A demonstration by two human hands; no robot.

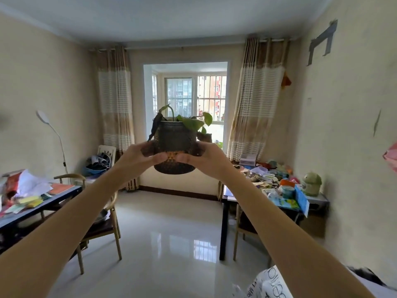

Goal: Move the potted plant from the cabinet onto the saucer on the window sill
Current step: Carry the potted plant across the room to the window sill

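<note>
I hold the potted plant up at arm's length in the middle of the head view. It is a dark textured pot with a few green leaves and one drooping dark leaf. My left hand grips its left side and my right hand its right side, thumbs meeting in front. Behind the pot lies the window sill of a bay window at the far end of the room. Another small pot stands there. The saucer is hidden or too small to make out.
A cluttered table with a wooden chair stands on the left. Another cluttered table stands on the right. Glossy tiled floor runs between them toward the window. Curtains hang on both sides.
</note>
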